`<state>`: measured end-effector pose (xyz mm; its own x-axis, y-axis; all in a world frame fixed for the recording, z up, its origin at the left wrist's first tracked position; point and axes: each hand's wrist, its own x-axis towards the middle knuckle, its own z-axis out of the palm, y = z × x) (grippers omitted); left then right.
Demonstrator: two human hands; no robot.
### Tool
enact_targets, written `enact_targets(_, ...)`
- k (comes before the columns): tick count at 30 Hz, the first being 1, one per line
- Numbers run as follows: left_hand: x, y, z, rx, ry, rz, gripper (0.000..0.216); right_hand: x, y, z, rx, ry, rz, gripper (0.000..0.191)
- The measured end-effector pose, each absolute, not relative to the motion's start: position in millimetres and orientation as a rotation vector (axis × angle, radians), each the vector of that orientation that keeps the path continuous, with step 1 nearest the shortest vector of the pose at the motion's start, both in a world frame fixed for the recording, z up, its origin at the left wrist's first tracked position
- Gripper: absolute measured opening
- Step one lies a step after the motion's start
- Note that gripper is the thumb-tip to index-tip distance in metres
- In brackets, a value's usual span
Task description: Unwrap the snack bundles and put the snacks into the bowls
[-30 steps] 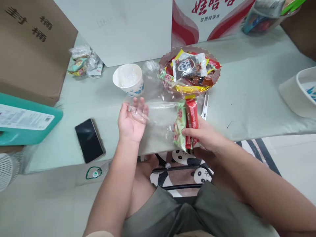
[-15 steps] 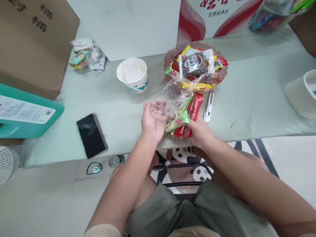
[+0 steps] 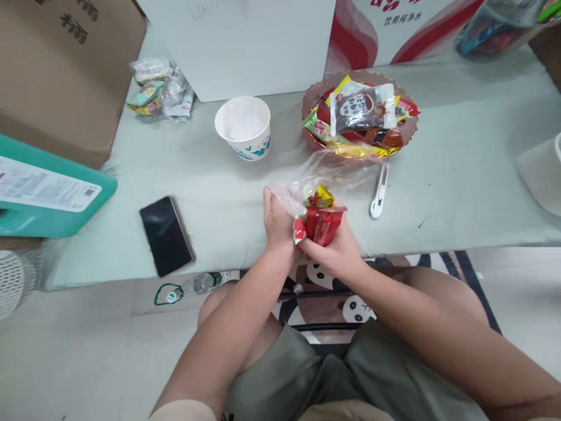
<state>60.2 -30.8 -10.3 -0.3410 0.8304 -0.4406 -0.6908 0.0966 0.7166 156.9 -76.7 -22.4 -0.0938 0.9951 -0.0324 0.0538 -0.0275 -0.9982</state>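
The right hand [image 3: 335,248] grips shiny red-and-yellow plastic snack packets [image 3: 323,227] above the front of the long pale-green table [image 3: 228,225]; the left hand [image 3: 279,225] touches clear crumpled plastic film [image 3: 290,197] (whether closed, I can't tell). Packets kept bunched should snag less.

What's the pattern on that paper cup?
White, with blue motifs low on the outside of the paper cup; it shows best in the head view.
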Motion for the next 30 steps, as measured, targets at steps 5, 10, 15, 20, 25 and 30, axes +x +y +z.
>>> enact_targets(5, 56, -22, -4, 0.084, 0.94, 1.63, 0.018, 162, -68, -30, -1.264, -0.938, 1.368, 0.041)
enact_targets(10, 26, -6, 3, -0.066, 0.958, 1.689, 0.017, 172, -69, -32, -1.185, -0.847, 1.384, 0.032)
enact_targets(15, 11, -2, 8, -0.149, 0.994, 1.698, 0.019, 195, -78, -14, -1.116, -0.888, 1.331, 0.024)
enact_targets(20, 14, -2, 8, -0.08, 1.002, 1.681, 0.016, 221, -63, 36, -1.1, -0.916, 1.032, 0.028)
enact_targets(25, 12, 1, 9, -0.066, 1.02, 1.684, 0.016, 245, 1, 93, -1.128, -1.02, 0.722, 0.024)
enact_targets(30, 9, 2, 12, -0.087, 1.043, 1.648, 0.017, 258, 86, 127, -1.633, -1.563, 0.337, 0.05)
